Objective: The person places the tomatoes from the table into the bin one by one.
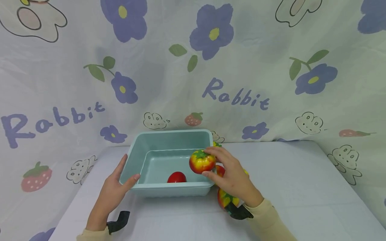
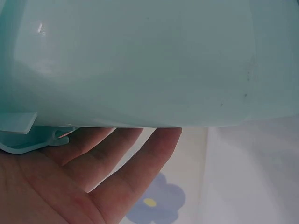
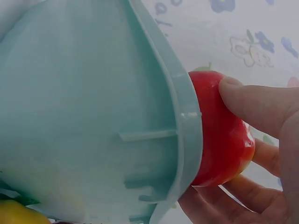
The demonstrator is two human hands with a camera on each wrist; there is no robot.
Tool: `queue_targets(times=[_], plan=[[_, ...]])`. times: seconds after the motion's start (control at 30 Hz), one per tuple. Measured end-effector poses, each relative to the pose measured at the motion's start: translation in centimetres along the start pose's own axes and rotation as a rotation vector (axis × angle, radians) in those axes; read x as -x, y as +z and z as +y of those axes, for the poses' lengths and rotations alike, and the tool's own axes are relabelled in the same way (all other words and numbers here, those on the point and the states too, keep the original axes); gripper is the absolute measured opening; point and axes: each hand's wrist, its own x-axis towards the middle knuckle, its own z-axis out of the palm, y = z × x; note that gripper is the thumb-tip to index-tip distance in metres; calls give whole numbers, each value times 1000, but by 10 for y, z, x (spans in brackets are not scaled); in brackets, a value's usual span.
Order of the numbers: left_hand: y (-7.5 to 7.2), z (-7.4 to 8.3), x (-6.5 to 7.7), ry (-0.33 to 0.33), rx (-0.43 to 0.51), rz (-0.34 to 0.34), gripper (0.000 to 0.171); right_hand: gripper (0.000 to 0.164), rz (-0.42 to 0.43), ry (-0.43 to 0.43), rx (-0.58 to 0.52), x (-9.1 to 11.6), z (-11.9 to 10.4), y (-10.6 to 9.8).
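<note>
My right hand holds a red-and-yellow toy tomato with a green leafy top, thumb and fingers on opposite sides. That tomato overlaps the right rim of a pale blue-green plastic bin. On the bin's left front corner, my left hand has its thumb over the rim and its fingers along the outer wall. The left wrist view shows the fingers partly hidden behind the bin wall. Inside the bin lies a red round fruit, its lower part hidden by the front wall.
Outside the bin's right wall, partly under my right hand, are a red fruit and a red-and-yellow fruit. A yellow fruit shows in the right wrist view. A patterned cloth hangs behind the white table.
</note>
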Motion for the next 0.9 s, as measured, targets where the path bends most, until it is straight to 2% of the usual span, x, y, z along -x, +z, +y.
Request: queue_targets(times=[0.3, 0.9], plan=[[0, 0, 0, 11, 4, 1, 90, 55, -5, 2, 72, 0, -5, 4], [-1, 2, 1, 8, 11, 3, 90, 58, -70, 53, 114, 1, -5, 14]])
